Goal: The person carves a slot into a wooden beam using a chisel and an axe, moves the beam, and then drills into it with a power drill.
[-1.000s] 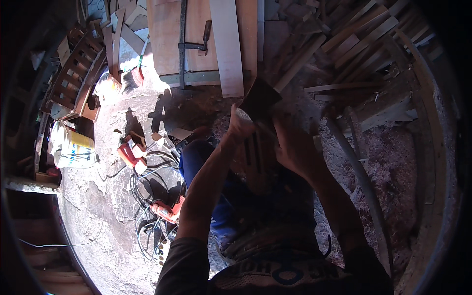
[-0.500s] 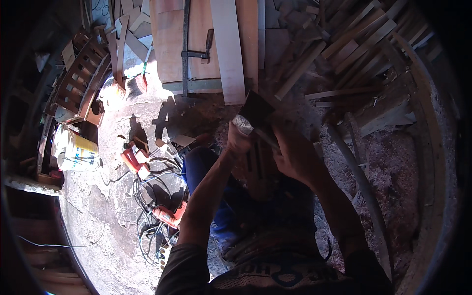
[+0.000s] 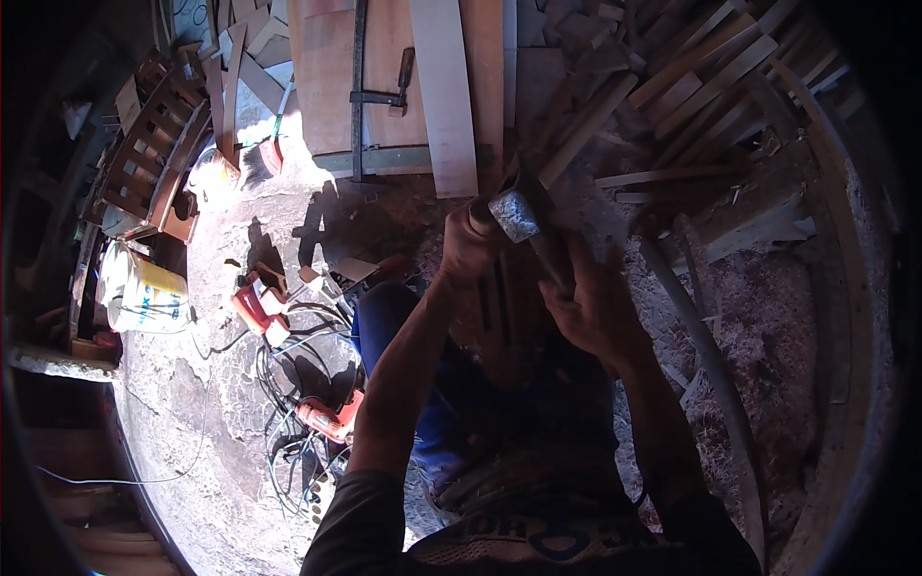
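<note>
Across the rough, partly sunlit floor [image 3: 163, 403], a heap of wooden strips [image 3: 706, 96] spreads over the far right, and wide boards [image 3: 322, 106] lie straight ahead. A pale plank [image 3: 445, 106] lies lengthwise on them, near a bar clamp [image 3: 358, 125] set along the same direction. To the left stands a white-and-yellow bucket [image 3: 149, 293]. A red drill [image 3: 331, 420] lies nearer, among loose cords [image 3: 288, 384], placed, I would judge, to stay within easy reach. In front of the body, raised above the floor, is the hammer [image 3: 523, 226]. Its long axis slants from lower right to upper left, the head at the far end, pointing away from the person. The right hand [image 3: 591, 302] is wrapped closed round the handle, presumably to control its angle. The left hand [image 3: 468, 245] is curled in just beside the head, perhaps to steady things there, but the shade is too deep to tell how far its fingers close or on what.
</note>
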Tool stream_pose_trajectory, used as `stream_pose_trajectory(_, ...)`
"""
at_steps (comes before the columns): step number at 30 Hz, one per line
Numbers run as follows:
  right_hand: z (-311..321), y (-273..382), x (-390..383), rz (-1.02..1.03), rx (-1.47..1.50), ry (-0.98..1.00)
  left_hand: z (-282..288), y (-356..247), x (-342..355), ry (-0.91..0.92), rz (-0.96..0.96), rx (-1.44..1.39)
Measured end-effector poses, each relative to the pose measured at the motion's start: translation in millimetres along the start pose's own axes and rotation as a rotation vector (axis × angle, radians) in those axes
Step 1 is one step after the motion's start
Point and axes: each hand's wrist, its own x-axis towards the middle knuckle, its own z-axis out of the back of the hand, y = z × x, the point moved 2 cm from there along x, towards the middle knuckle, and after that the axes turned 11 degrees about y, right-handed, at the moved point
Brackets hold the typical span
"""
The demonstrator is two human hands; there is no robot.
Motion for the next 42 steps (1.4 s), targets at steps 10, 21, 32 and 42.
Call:
stream_pose_trajectory(10,-9,-1,23,0.068,-0.298,0.155,-2,6,-3,0.065,-0.359,0.274)
stream_pose_trajectory(21,-14,-12,26,0.107,-0.335,0.152,-1,25,-1,0.107,-0.322,0.241)
stream_pose_trajectory(32,1,28,46,0.133,-0.23,0.094,13,55,-2,0.164,-0.142,-0.144)
stream_pose_trajectory(42,5,24,50,0.114,-0.236,0.09,9,27,-8,0.092,0.046,0.002)
